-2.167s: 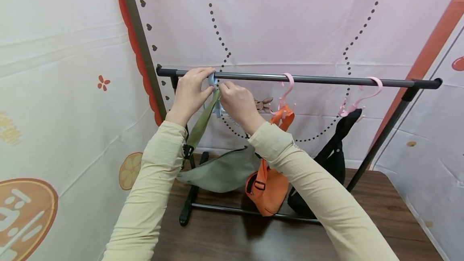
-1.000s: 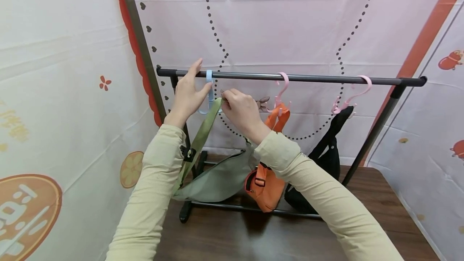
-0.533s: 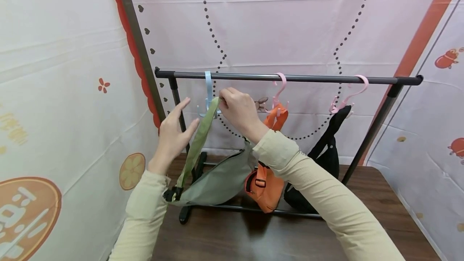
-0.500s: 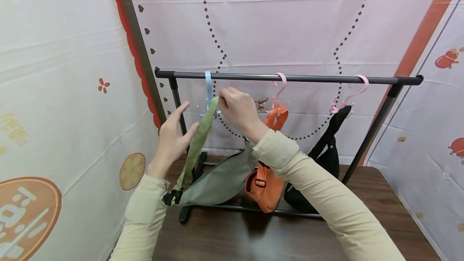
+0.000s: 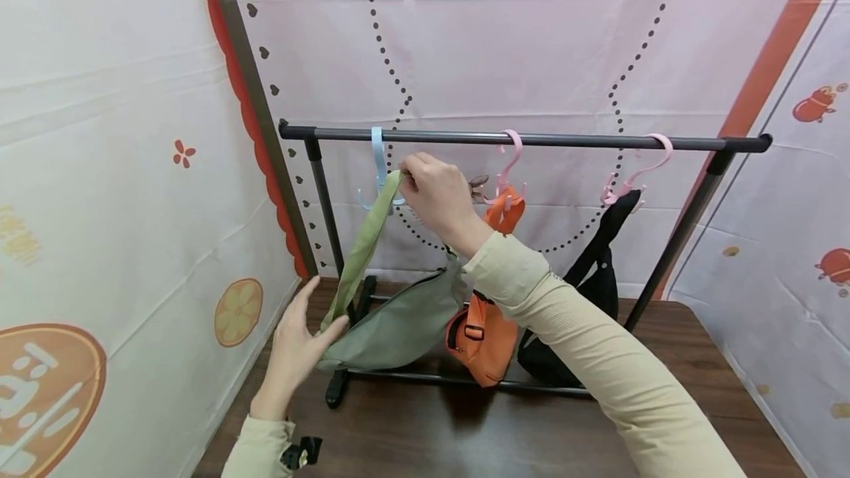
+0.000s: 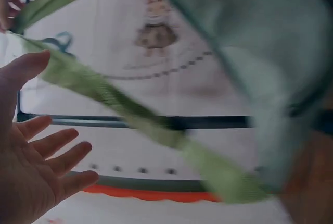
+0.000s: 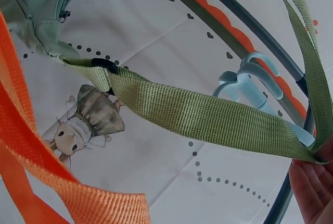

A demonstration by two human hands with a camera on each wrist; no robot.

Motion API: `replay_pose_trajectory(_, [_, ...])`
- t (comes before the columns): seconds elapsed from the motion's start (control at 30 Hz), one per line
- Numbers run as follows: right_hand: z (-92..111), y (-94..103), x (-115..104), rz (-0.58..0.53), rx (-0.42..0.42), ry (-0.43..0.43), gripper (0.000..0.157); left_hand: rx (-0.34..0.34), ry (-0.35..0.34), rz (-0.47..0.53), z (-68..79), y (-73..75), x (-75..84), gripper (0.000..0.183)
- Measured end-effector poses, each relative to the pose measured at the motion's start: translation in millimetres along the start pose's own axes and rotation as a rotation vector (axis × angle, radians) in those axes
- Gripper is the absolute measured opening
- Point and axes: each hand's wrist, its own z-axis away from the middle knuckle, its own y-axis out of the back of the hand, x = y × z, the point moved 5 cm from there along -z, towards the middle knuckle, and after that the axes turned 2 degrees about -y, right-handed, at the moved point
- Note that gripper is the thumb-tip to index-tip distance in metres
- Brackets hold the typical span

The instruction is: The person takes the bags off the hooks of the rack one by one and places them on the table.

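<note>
My right hand [image 5: 441,198] pinches the top of a green webbing strap [image 5: 368,231], which belongs to a grey-green waist bag [image 5: 401,327] hanging below it. Just left of those fingertips, a pale blue hook [image 5: 378,161] hangs on the rail; in the right wrist view the blue hook [image 7: 250,86] is behind the strap, apart from it. Low beside the strap's left side, my left hand [image 5: 295,349] has its fingers spread and holds nothing. In the left wrist view its thumb is close to the strap [image 6: 104,91]; contact cannot be told.
A black rail [image 5: 425,137] on a stand crosses over the wooden table [image 5: 531,434]. Two pink hooks [image 5: 511,161] hang on it, bearing an orange waist bag [image 5: 488,341] and a black bag [image 5: 600,282]. Printed cloth walls [image 5: 133,94] stand behind and at both sides.
My left hand has left the blue hook and rail and moved down and left, fingers spread. The strap, held in my right hand, has moved away from the hook, slightly down and right.
</note>
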Motion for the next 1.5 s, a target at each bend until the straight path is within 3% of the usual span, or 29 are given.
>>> replay_pose_trajectory(0.17, [-1,-0.8,-1,-0.011,-0.001,-0.024,0.013,-0.040,0.105,0.005,29.8,-18.7,-24.8,0.078])
replay_pose_trajectory(0.3, [-2,-1.8,-2,-0.015,0.001,-0.024,0.013,-0.020,0.169,0.007,48.3,-27.1,-40.8,0.079])
replay_pose_trajectory(0.43, [-4,0.0,-2,-0.021,0.013,-0.019,0.013,0.069,0.240,-0.008,65.1,-34.2,-58.9,0.087])
replay_pose_trajectory(0.5, [-5,1.5,-3,-0.028,0.022,-0.022,0.013,0.143,0.318,0.012,75.0,-39.6,-69.6,0.095])
replay_pose_trajectory(0.63, [-8,5.1,-5,-0.043,0.031,-0.023,0.011,0.238,0.558,0.201,98.1,-60.2,-90.7,0.112])
replay_pose_trajectory(0.73, [-10,8.6,-8,-0.053,0.037,-0.015,0.010,0.211,0.723,0.419,111.2,-83.8,-102.4,0.119])
replay_pose_trajectory(0.87, [-11,13.4,-15,-0.066,0.039,0.002,0.011,0.132,0.826,0.620,124.1,-116.7,-117.8,0.113])
replay_pose_trajectory(1.0, [-10,16.7,-21,-0.086,0.044,0.015,0.011,0.034,0.852,0.776,130.8,-134.9,-115.8,0.101])
replay_pose_trajectory(1.17, [-10,21.2,-26,-0.113,0.060,0.018,0.013,-0.099,0.943,0.931,134.3,-142.6,-104.1,0.094])
replay_pose_trajectory(1.3, [-10,25.1,-28,-0.136,0.068,0.010,0.014,-0.066,1.001,0.957,138.0,-142.3,-102.4,0.084])
replay_pose_trajectory(1.5, [-7,29.0,-27,-0.160,0.063,-0.015,0.014,-0.016,1.026,1.002,144.1,-140.7,-100.4,0.065])
